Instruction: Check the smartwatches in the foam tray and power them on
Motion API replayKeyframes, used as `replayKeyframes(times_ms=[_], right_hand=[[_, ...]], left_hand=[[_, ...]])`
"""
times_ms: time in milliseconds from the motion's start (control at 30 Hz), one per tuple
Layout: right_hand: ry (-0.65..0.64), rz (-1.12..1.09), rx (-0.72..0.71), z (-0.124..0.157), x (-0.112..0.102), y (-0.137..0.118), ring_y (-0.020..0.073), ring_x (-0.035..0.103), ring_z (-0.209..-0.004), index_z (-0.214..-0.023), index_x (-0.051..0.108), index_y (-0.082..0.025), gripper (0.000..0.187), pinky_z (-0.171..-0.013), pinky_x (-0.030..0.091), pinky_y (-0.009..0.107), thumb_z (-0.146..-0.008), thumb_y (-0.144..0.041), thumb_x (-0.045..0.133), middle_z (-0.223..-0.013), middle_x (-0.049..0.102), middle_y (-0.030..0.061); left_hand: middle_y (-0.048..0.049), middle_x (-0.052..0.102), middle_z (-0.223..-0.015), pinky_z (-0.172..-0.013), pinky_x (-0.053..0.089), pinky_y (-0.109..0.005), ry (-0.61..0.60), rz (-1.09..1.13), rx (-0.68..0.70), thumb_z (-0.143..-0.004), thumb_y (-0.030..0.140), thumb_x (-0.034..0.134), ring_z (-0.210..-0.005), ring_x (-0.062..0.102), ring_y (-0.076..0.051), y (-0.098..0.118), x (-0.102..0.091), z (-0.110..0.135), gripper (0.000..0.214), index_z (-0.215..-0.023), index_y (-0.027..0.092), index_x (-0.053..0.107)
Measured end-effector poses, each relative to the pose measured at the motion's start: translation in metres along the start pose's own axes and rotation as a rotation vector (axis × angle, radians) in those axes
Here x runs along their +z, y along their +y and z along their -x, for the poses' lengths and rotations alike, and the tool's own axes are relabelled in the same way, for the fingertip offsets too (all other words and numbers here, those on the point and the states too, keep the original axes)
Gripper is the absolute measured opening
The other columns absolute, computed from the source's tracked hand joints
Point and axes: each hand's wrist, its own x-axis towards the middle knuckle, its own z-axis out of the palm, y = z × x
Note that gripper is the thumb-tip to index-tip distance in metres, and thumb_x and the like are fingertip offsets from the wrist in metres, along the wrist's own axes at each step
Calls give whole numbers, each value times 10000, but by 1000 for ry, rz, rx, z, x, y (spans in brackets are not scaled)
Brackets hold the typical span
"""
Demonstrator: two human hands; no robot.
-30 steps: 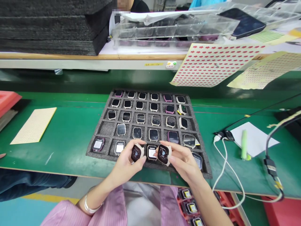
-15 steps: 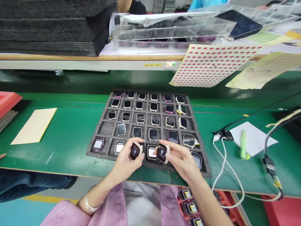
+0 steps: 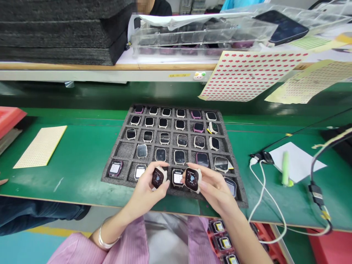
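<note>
My left hand (image 3: 148, 187) pinches a square smartwatch body (image 3: 158, 178) with a cream case and dark face. My right hand (image 3: 213, 190) holds a matching watch body (image 3: 191, 179) between thumb and fingers. Both hands hover above the front of a grey foam tray (image 3: 124, 150), whose grid cells hold several watch bodies. One cell is bare. Between my hands, a watch with a lit white screen (image 3: 178, 178) lies in its cell. My fingers partly hide the nearby cells.
The tray lies on a green bench mat (image 3: 77, 165). A cream sticker sheet (image 3: 40, 146) lies left; white cable (image 3: 258, 198) and paper (image 3: 291, 163) lie right. Clear plastic trays (image 3: 198, 36), black foam sheets (image 3: 55, 33) and a red-marked sheet (image 3: 253, 75) fill the back. A person stands beyond.
Both hands have shifted only slightly, and the two held watches have turned a little in my fingers. The tray and the watches in it stay in place.
</note>
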Motion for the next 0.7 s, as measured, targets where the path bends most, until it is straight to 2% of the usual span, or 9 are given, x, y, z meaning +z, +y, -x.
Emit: replayKeyframes(times_ms=[133, 300, 433, 567, 700], right_hand=[[1, 37, 31, -3, 0, 3, 272, 671, -924, -1161, 665, -236, 392, -919, 480, 432, -789, -341, 731, -1013, 716, 93], [-29, -22, 66, -5, -6, 6, 273, 655, -994, -1213, 628, -242, 409, -941, 463, 433, -822, -331, 706, -1073, 699, 101], [-21, -85, 118, -5, -5, 6, 277, 638, -1042, -1282, 571, -233, 433, -966, 446, 471, -864, -311, 654, -1110, 683, 111], [11, -85, 135, -4, -2, 7, 275, 632, -1057, -1321, 531, -243, 473, -969, 451, 493, -864, -305, 637, -1128, 676, 103], [19, -64, 123, -3, 0, 8, 274, 627, -1062, -1326, 524, -250, 488, -967, 457, 493, -852, -296, 630, -1129, 678, 93]], left_hand=[[50, 446, -700, -450, 377, -174, 15, 4, -34, -837, 257, 587, -501, 461, -70, -6, 2, -8, 366, -1175, 201, 459], [46, 465, -747, -514, 430, -182, 9, 5, -51, -796, 209, 627, -545, 468, -68, -11, 2, -11, 440, -1197, 209, 445], [14, 513, -790, -515, 461, -200, -51, 138, -62, -831, 227, 572, -618, 540, -105, -11, 0, -12, 435, -1229, 197, 398], [-59, 568, -976, -638, 527, -275, -93, 228, -74, -859, 259, 517, -805, 619, -167, -12, -4, -12, 397, -1238, 198, 415], [-70, 592, -1021, -730, 522, -319, -116, 216, -111, -872, 246, 492, -825, 641, -176, -13, -8, -11, 409, -1273, 207, 427]])
